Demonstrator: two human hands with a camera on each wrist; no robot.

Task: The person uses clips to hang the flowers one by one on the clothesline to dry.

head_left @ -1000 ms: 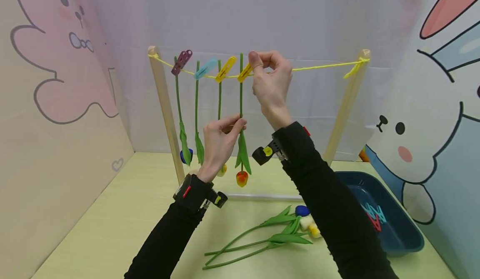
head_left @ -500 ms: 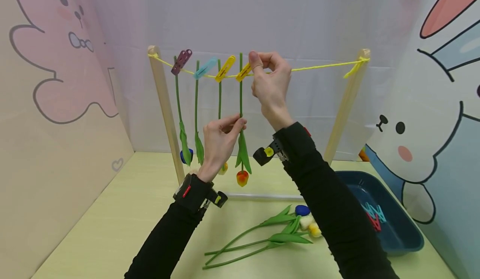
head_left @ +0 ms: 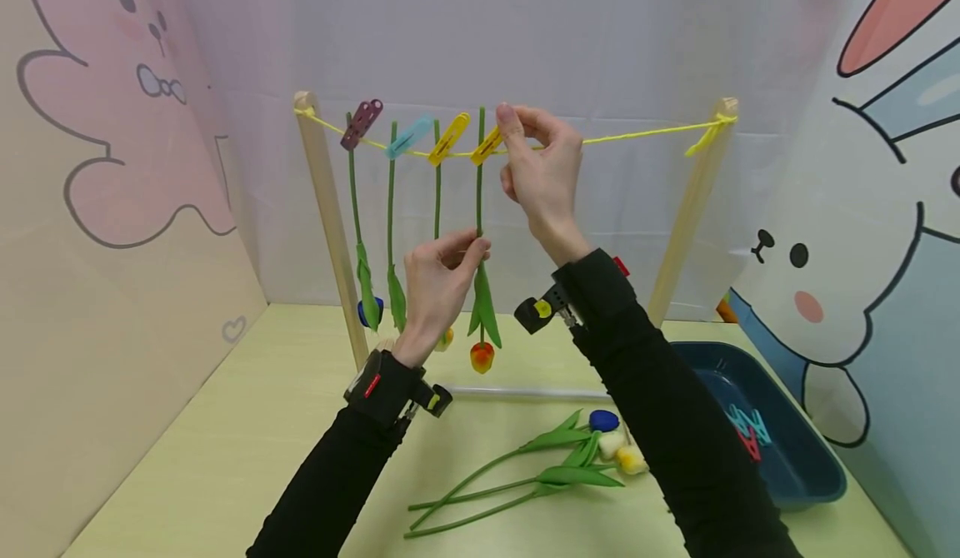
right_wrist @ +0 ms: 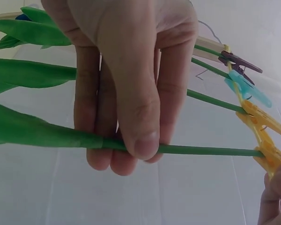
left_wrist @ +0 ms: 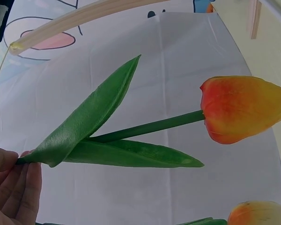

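In the head view my left hand [head_left: 438, 283] pinches the stem of an upside-down red-yellow tulip [head_left: 482, 357], just above its leaves. My right hand [head_left: 546, 166] holds the handle end of a yellow clothespin [head_left: 486, 146], whose other end sits on that stem at the yellow string [head_left: 641, 132]. In the left wrist view, the tulip head [left_wrist: 243, 110] and leaves extend from my left fingers. The right wrist view has my left hand [right_wrist: 126, 84] on the stem and my right hand [right_wrist: 277, 194] at the yellow clothespin [right_wrist: 271, 157].
Left of it, three tulips hang from purple [head_left: 362, 124], light blue [head_left: 409, 137] and yellow [head_left: 449, 139] clothespins between wooden posts [head_left: 326, 208]. Several tulips [head_left: 573, 476] lie on the table in front. A dark blue tray [head_left: 806, 466] with blue and red clothespins stands right.
Both hands keep their grips on the stem and the clothespin. My right wrist has shifted slightly right and down.
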